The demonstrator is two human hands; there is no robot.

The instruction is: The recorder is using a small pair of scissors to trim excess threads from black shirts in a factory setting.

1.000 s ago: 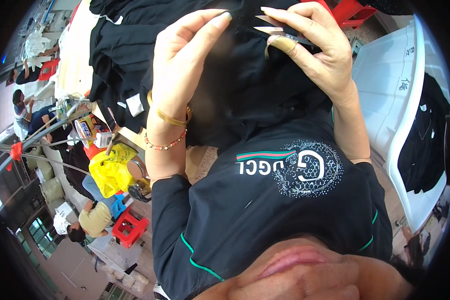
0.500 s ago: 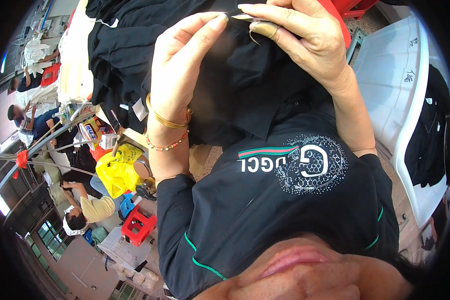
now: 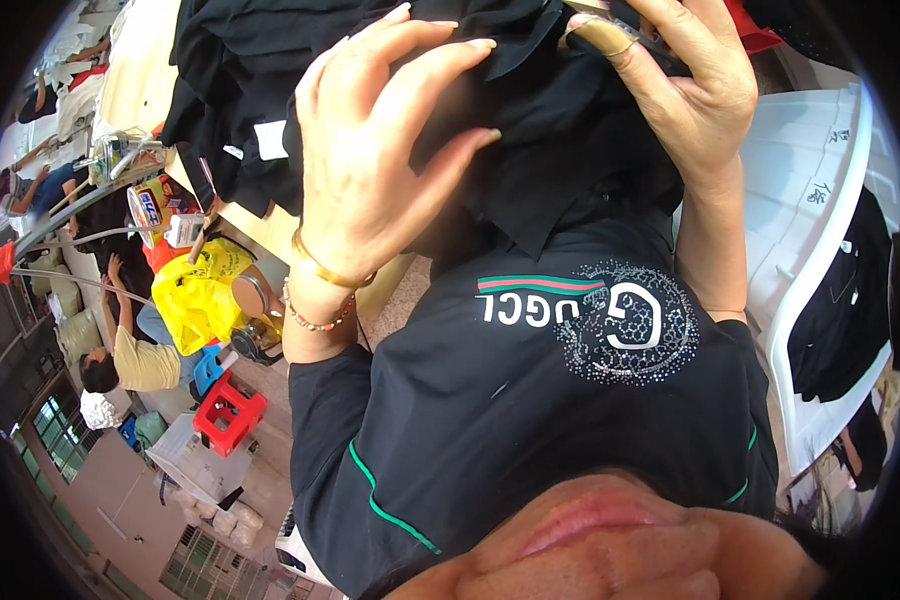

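Note:
My left hand is spread with its fingers apart over a black garment heaped at the work surface and my lap. Whether its fingertips touch the cloth is hard to tell. At the upper right, my right hand is curled at the top of the picture around a small metal tool that looks like thread snips, mostly hidden by the fingers. A tan wrap covers the end of that hand's thumb. A white tag shows against the dark cloth to the left.
A large white plastic tub stands close on my right, with black clothing beyond its rim. On my left are a yellow plastic bag, a red stool and metal bars. A person in a yellow top is farther off.
My left hand has opened from a pinch near the tool's tip and spread over the cloth. My right hand has moved a little right and away from it, keeping the tool.

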